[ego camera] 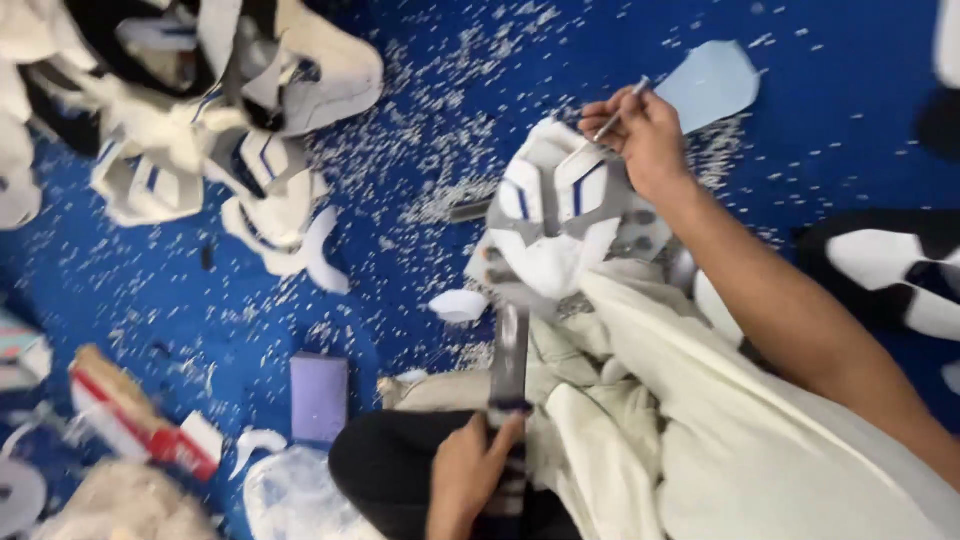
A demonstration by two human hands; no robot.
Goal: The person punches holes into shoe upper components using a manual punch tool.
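A pile of white shoe uppers (200, 130) lay at the left on the blue floor (420, 60). The left hand (470, 470), fingers closed, gripped a flat metal bar (510, 355). The right hand (645, 135) pinched a thin tool (620, 112) against the white-and-grey shoe upper (560, 215) on the lap.

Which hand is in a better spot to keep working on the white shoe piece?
Probably the right hand: it holds a thin metal tool right on the shoe upper. The left hand is lower down, gripping a flat bar.
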